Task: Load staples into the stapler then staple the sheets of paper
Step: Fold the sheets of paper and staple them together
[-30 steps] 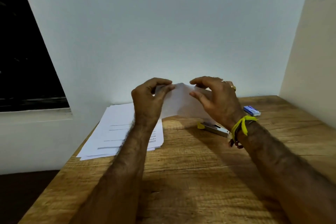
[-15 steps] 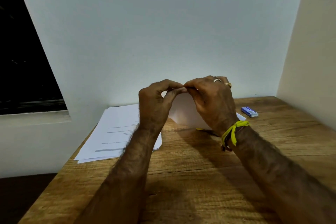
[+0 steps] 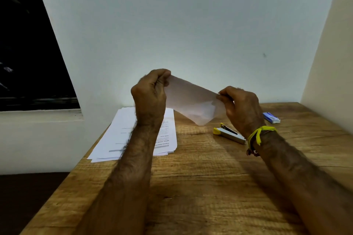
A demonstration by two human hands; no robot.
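Observation:
I hold a white sheet of paper [image 3: 193, 102] up above the wooden table [image 3: 200, 177]. My left hand [image 3: 150, 97] pinches its upper left corner. My right hand [image 3: 241, 107] pinches its right edge, lower than the left. The sheet slopes down to the right between them. A yellow and grey stapler [image 3: 228, 133] lies on the table under the sheet, just left of my right wrist. A small blue and white staple box [image 3: 271, 117] lies to the right of my right hand.
A stack of printed sheets [image 3: 122, 135] lies at the table's back left, partly behind my left forearm. A white wall stands behind the table, a beige wall to the right. A dark window sits at the left.
My hands were close together at the sheet's top edge. Now they have moved apart, the left up and left, the right down and right, and the stapler shows again.

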